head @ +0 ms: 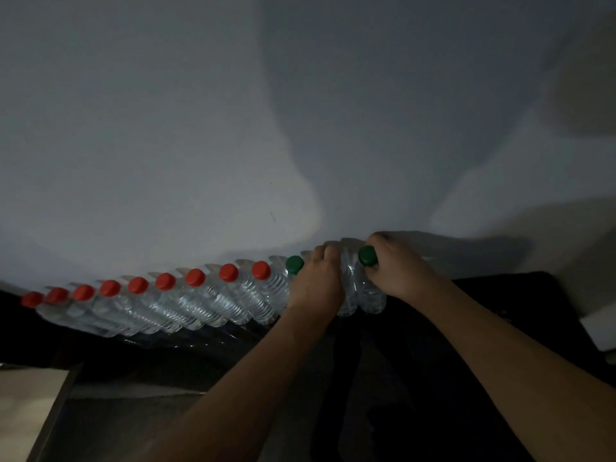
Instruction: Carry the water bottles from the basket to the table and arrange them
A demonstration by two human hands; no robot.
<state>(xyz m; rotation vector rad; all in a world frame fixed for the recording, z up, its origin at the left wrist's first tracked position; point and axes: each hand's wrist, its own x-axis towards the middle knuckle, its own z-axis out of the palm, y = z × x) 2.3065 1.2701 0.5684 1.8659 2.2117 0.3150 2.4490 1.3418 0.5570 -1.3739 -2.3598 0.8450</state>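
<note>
Now each hand, left and right, grips a bottle ending the red-capped row along the wall.

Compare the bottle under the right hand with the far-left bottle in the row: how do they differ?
The right-hand bottle has a green cap; the far-left bottle has a red one. The right hand grips the first at its neck; the second stands untouched. The first ends the row's right side, the second its left. Both are clear, ribbed and capped.

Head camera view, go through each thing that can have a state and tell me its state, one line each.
Red-capped bottles: capped, standing in a row against the wall.
Green-capped bottle: capped, in the row, beside the left hand.
Left hand: closed on a bottle.
Right hand: gripping the end green-capped bottle.
</note>
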